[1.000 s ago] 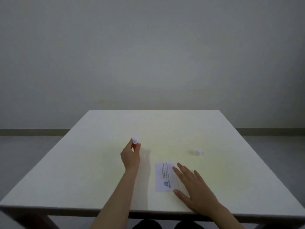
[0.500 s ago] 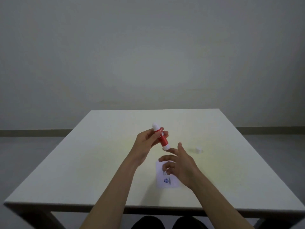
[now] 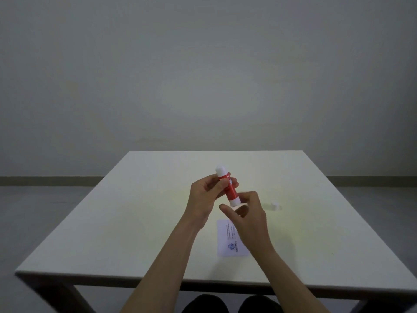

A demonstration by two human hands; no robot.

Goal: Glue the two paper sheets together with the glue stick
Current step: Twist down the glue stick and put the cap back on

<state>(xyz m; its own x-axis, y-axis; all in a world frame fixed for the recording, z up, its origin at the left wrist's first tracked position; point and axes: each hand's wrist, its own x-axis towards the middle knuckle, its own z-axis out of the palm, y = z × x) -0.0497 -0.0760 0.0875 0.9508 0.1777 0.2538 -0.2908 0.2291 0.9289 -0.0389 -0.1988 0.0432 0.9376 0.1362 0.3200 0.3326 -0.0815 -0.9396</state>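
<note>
Above the middle of the table, my left hand grips the red body of the glue stick, which tilts with one white end up. My right hand has come in from below, and its thumb and forefinger pinch the stick's lower white end. Under my right wrist a white paper sheet with printed lines and a blue logo lies flat on the table. My forearm hides its right part, and I cannot make out a second sheet.
A small white cap sits on the white table to the right of my hands. The table's near edge runs just below the paper. Behind the table are a grey wall and floor.
My left hand has lifted the glue stick off the table and brought it toward the middle. My right hand has left the paper and risen to the stick's lower end.
</note>
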